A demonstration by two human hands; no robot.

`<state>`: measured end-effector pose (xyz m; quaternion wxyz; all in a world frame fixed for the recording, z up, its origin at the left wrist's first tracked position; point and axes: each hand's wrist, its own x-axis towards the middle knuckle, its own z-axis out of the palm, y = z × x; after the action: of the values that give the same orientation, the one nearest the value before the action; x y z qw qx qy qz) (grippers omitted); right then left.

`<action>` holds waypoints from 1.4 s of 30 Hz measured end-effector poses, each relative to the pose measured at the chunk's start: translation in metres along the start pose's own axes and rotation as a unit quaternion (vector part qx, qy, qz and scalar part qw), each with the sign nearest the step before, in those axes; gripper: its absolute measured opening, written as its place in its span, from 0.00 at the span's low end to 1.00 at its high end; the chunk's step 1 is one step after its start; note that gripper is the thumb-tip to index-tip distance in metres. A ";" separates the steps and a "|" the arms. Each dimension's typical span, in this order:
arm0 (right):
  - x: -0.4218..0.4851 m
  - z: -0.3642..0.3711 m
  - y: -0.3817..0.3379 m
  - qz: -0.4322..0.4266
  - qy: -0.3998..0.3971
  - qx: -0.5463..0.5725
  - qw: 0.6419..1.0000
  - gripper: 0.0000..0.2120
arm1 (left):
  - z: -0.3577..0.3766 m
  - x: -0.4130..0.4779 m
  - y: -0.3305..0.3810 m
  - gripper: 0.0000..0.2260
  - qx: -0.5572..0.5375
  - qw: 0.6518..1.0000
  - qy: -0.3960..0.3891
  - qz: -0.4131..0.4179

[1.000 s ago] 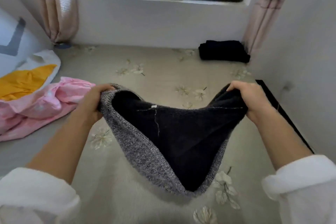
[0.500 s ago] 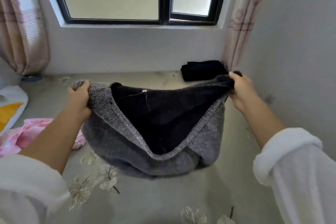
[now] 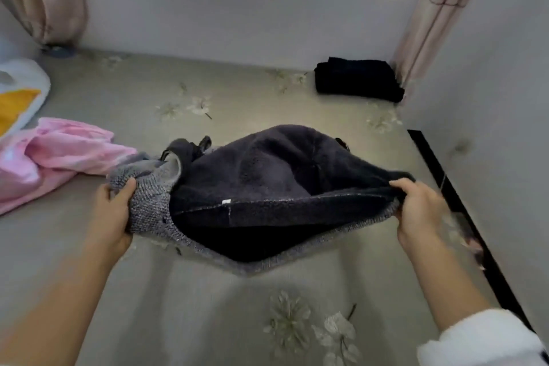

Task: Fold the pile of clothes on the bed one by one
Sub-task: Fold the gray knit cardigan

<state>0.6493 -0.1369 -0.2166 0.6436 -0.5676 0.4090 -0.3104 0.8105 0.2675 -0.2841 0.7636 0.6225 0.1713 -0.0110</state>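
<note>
- Grey flowered bed (image 3: 208, 300) under the window carries everything I see.
- My left hand (image 3: 114, 211) and right hand (image 3: 421, 211) each pinch an edge of the grey knit garment (image 3: 267, 187), its far part resting on the bed.
- Pink clothes (image 3: 59, 151) wait; a folded black garment (image 3: 356, 79) lies by the wall.
- I judge spreading is underway; next it needs laying flat.

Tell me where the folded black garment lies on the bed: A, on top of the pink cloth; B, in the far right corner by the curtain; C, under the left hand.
B: the folded black garment sits on the floral bed sheet in the far right corner, beside the pink curtain.
</note>
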 end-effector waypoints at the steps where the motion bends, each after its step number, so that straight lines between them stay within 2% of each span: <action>1: -0.001 -0.014 0.026 0.043 -0.006 -0.037 0.998 0.07 | -0.013 -0.012 -0.031 0.11 0.026 0.999 0.021 -0.041; 3: -0.005 -0.042 0.078 0.135 -0.012 -0.115 0.984 0.06 | -0.039 -0.038 -0.092 0.17 0.071 0.987 0.059 -0.135; 5: -0.013 -0.069 0.125 0.229 -0.004 -0.178 0.957 0.05 | -0.059 -0.069 -0.146 0.19 0.118 0.963 0.091 -0.223; 8: -0.030 -0.108 0.187 0.358 0.002 -0.206 0.911 0.06 | -0.075 -0.120 -0.209 0.21 0.170 0.926 0.126 -0.313; 11: -0.042 -0.130 0.226 0.432 -0.023 -0.187 0.882 0.02 | -0.080 -0.152 -0.247 0.22 0.199 0.906 0.145 -0.344; 14: -0.040 -0.124 0.242 0.474 -0.038 -0.073 0.877 0.10 | -0.076 -0.150 -0.260 0.20 0.264 0.900 0.139 -0.318; 16: -0.030 -0.110 0.240 0.489 -0.032 -0.010 0.872 0.14 | -0.067 -0.140 -0.262 0.24 0.343 0.886 0.124 -0.287; 18: -0.018 -0.089 0.232 0.482 -0.003 0.023 0.876 0.15 | -0.051 -0.128 -0.256 0.33 0.477 0.839 0.085 -0.246; 20: -0.008 -0.062 0.227 0.411 0.066 -0.044 0.908 0.11 | -0.030 -0.115 -0.251 0.33 0.549 0.817 0.024 -0.174; 21: -0.005 -0.043 0.224 0.329 0.108 -0.131 0.929 0.09 | -0.018 -0.106 -0.251 0.30 0.553 0.821 -0.011 -0.141; 22: -0.005 -0.020 0.219 0.212 0.102 -0.219 0.947 0.12 | -0.005 -0.097 -0.249 0.27 0.546 0.829 -0.050 -0.115; 23: -0.010 0.006 0.213 0.083 0.039 -0.285 0.954 0.17 | 0.006 -0.087 -0.249 0.23 0.521 0.843 -0.087 -0.100; 24: -0.017 0.033 0.210 -0.018 -0.067 -0.332 0.941 0.22 | 0.019 -0.077 -0.249 0.19 0.477 0.865 -0.114 -0.101; 25: -0.025 0.057 0.213 -0.071 -0.186 -0.373 0.907 0.24 | 0.032 -0.067 -0.247 0.14 0.416 0.891 -0.127 -0.128; 26: -0.032 0.076 0.222 -0.088 -0.299 -0.421 0.852 0.25 | 0.043 -0.058 -0.245 0.11 0.339 0.916 -0.126 -0.172; 27: -0.040 0.092 0.234 -0.078 -0.397 -0.474 0.782 0.26 | 0.052 -0.048 -0.245 0.11 0.262 0.933 -0.115 -0.220; 29: -0.054 0.106 0.263 -0.017 -0.526 -0.549 0.649 0.25 | 0.060 -0.031 -0.254 0.15 0.157 0.931 -0.082 -0.320; 30: -0.058 0.107 0.277 0.022 -0.557 -0.560 0.613 0.25 | 0.060 -0.024 -0.262 0.17 0.146 0.919 -0.071 -0.360; 31: -0.060 0.104 0.290 0.066 -0.571 -0.558 0.598 0.25 | 0.060 -0.020 -0.270 0.18 0.150 0.903 -0.070 -0.396; 32: -0.059 0.100 0.301 0.109 -0.572 -0.547 0.602 0.25 | 0.059 -0.016 -0.279 0.18 0.166 0.887 -0.076 -0.424; 33: -0.055 0.096 0.308 0.155 -0.562 -0.523 0.622 0.25 | 0.060 -0.014 -0.288 0.18 0.188 0.874 -0.088 -0.440; 35: -0.035 0.090 0.313 0.254 -0.510 -0.436 0.696 0.20 | 0.064 -0.012 -0.305 0.15 0.226 0.861 -0.108 -0.443; 36: -0.019 0.088 0.314 0.273 -0.473 -0.397 0.737 0.16 | 0.066 -0.011 -0.312 0.16 0.255 0.861 -0.119 -0.424; 37: 0.000 0.088 0.313 0.250 -0.431 -0.384 0.777 0.13 | 0.067 -0.011 -0.319 0.19 0.293 0.862 -0.134 -0.392; 39: 0.047 0.091 0.307 0.116 -0.334 -0.429 0.831 0.09 | 0.070 -0.009 -0.330 0.28 0.365 0.855 -0.165 -0.329; 40: 0.070 0.092 0.307 0.040 -0.280 -0.465 0.839 0.10 | 0.071 -0.009 -0.334 0.31 0.391 0.852 -0.169 -0.305; 42: 0.107 0.092 0.313 -0.057 -0.148 -0.553 0.818 0.20 | 0.074 -0.010 -0.340 0.33 0.405 0.849 -0.175 -0.291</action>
<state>0.7609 -0.1344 -0.5419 0.2551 -0.8895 0.3785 0.0192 0.7418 0.1183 -0.5905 0.4225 0.7862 0.1882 -0.4099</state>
